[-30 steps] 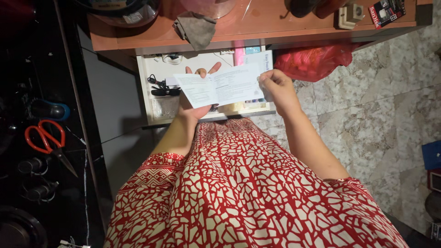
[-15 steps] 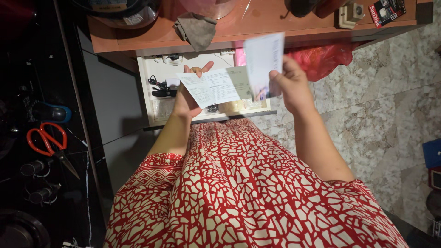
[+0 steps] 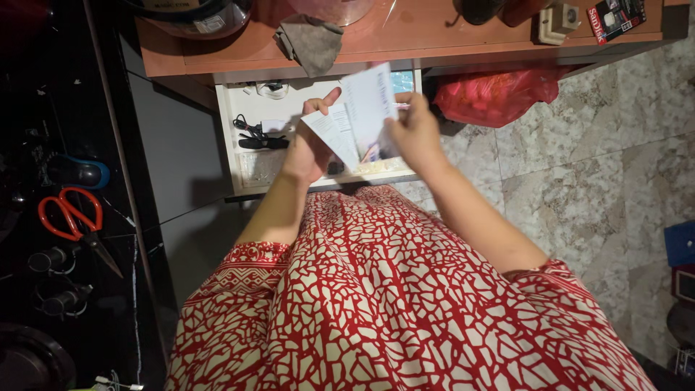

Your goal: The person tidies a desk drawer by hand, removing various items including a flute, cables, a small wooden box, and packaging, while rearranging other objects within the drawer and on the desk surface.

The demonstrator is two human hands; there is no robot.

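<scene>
- While the folded white paper leaflet with small black print [image 3: 360,116] is held up between both hands above the open white drawer [image 3: 230,137], the fold looks about half made: the two leaves stand at a narrow angle to each other, not yet pressed flat together.
- At the far left, on the dark counter, a pair of red-handled scissors [image 3: 69,221] lies well apart from the hands and untouched.
- Inside the drawer's left part a bundle of black cable [image 3: 255,137] rests on the white floor, just left of the left hand.
- The left hand [image 3: 310,148] is closed on the leaflet's left leaf, thumb up along the paper's edge, and holds it tilted down towards the drawer.
- The leaflet is thin and printed on both leaves, with a touch of colour at the lower edge of the right leaf; that leaf stands nearly upright and is slightly blurred.
- The right hand [image 3: 413,134] pinches the right leaf at its lower right edge, fingers curled behind it.
- To the right, under the brown wooden desk top [image 3: 405,40], a crumpled red plastic bag [image 3: 496,94] sits near the pale stone-tile floor, clear of the hands.
- By my judgement, what is left is closing the leaves fully; nothing has been set down in the drawer from these hands yet.
</scene>
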